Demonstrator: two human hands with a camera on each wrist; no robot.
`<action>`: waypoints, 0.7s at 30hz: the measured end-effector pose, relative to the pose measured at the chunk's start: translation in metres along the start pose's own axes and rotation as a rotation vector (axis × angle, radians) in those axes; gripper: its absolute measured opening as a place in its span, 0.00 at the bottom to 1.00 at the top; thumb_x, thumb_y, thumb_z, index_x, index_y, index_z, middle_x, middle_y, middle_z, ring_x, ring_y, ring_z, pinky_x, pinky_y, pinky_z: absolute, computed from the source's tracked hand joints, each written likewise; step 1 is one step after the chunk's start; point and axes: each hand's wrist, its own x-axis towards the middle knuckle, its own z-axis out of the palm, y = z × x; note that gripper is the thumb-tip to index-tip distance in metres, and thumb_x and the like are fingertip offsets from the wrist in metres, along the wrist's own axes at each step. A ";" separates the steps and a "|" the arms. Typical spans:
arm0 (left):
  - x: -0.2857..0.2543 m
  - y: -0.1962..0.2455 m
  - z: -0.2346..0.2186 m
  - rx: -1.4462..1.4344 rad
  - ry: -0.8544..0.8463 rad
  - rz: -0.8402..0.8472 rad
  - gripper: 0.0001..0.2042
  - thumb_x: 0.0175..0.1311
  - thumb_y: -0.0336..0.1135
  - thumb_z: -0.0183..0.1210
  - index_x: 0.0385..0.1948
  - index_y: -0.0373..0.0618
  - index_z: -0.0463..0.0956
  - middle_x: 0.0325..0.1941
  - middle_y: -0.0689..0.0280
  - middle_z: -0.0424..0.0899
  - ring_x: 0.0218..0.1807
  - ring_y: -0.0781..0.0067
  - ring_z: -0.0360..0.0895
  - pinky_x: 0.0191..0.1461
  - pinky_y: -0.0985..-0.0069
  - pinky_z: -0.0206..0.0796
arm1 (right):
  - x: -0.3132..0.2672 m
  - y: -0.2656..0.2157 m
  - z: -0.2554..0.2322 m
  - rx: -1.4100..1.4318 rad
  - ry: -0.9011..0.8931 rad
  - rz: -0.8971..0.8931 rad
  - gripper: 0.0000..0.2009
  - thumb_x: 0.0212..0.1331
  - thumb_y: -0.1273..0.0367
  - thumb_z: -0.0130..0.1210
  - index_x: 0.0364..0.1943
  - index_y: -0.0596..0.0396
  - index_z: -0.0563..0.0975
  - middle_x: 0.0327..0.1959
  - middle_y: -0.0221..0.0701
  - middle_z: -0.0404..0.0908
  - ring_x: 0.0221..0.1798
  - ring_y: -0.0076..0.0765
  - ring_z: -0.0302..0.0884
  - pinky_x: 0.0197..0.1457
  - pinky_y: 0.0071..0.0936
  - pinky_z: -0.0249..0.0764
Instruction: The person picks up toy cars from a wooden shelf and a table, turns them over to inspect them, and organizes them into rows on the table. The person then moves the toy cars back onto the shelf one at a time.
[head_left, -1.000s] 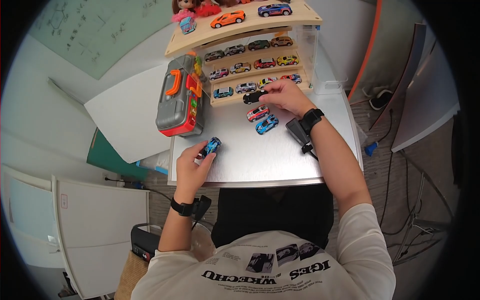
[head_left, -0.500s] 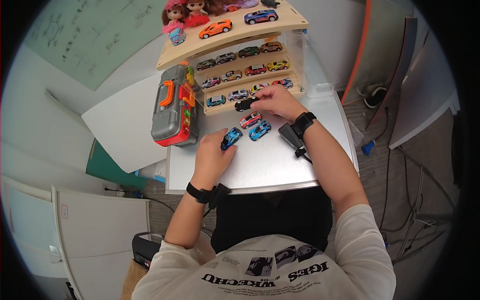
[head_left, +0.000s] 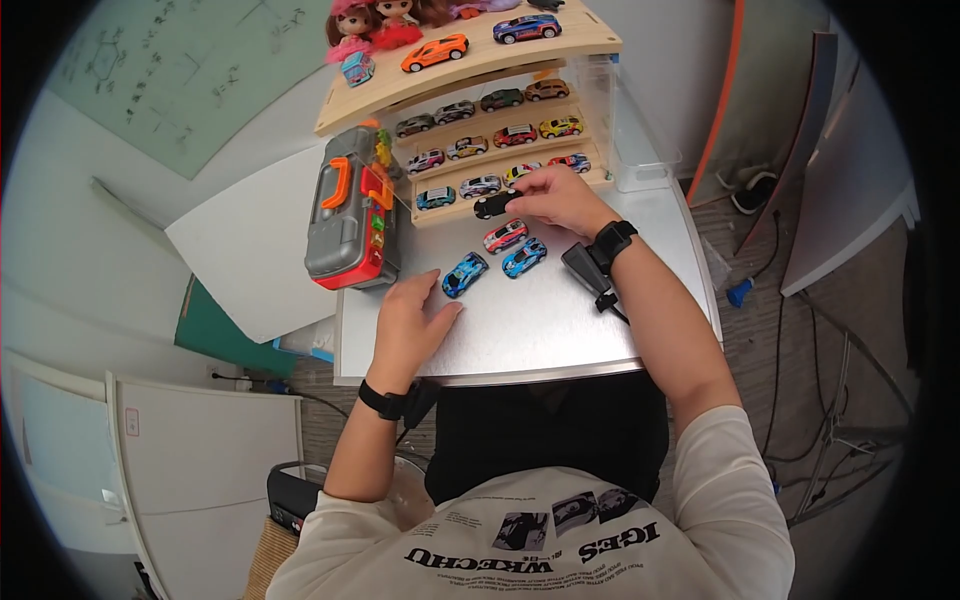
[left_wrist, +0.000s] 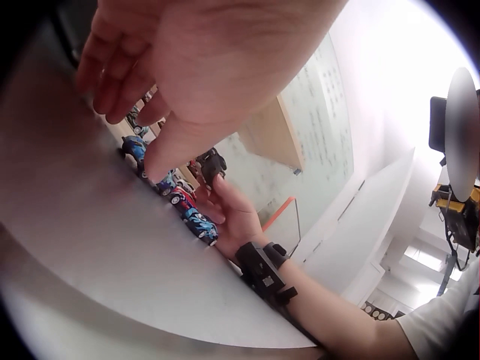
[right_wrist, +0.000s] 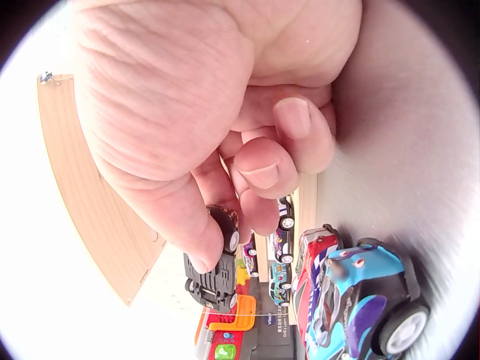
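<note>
My right hand point(head_left: 560, 200) pinches a dark toy car point(head_left: 495, 205) between thumb and fingers, close in front of the lowest shelf. Its black underside shows in the right wrist view, tipped away from level. On the metal table, a blue toy car point(head_left: 465, 275) stands just right of my left hand point(head_left: 405, 325), whose fingers are spread and hold nothing. A red and white toy car point(head_left: 506, 237) and a second blue toy car point(head_left: 524, 258) stand side by side below my right hand.
A wooden rack point(head_left: 440, 213) at the back bears rows of toy cars. On its top stand an orange car point(head_left: 435, 52), a dark blue car point(head_left: 527, 29) and dolls point(head_left: 352, 28). A grey and red toolbox point(head_left: 340, 220) stands at the table's left edge.
My left hand carried the blue car rightward, set it down near the other two and let go, then drew back slightly left. My right hand keeps its grip on the dark car.
</note>
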 end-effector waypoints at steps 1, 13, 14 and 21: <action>0.000 0.002 0.000 0.000 0.002 -0.001 0.25 0.55 0.36 0.74 0.54 0.33 0.82 0.52 0.49 0.88 0.55 0.46 0.82 0.65 0.58 0.71 | 0.000 0.000 -0.001 0.000 -0.009 0.016 0.07 0.60 0.73 0.72 0.39 0.59 0.86 0.24 0.18 0.79 0.22 0.10 0.65 0.23 0.16 0.57; 0.051 0.013 0.000 0.016 -0.142 0.178 0.20 0.58 0.32 0.70 0.53 0.39 0.84 0.38 0.51 0.88 0.37 0.53 0.87 0.46 0.64 0.79 | -0.004 -0.004 0.000 0.102 -0.027 0.008 0.07 0.62 0.72 0.71 0.40 0.58 0.85 0.24 0.19 0.79 0.21 0.10 0.65 0.22 0.15 0.56; 0.059 0.016 -0.003 0.009 -0.193 0.168 0.20 0.59 0.33 0.70 0.54 0.38 0.84 0.39 0.50 0.88 0.37 0.53 0.87 0.45 0.64 0.79 | -0.003 -0.004 -0.001 0.100 -0.022 0.010 0.07 0.62 0.72 0.71 0.40 0.58 0.85 0.24 0.19 0.79 0.21 0.10 0.65 0.22 0.15 0.56; 0.119 0.033 0.014 -0.102 -0.071 0.083 0.26 0.62 0.42 0.71 0.57 0.33 0.82 0.35 0.53 0.88 0.32 0.66 0.85 0.40 0.71 0.77 | 0.000 0.000 -0.001 0.110 0.007 -0.022 0.06 0.64 0.71 0.69 0.41 0.56 0.86 0.24 0.19 0.79 0.20 0.10 0.65 0.22 0.15 0.56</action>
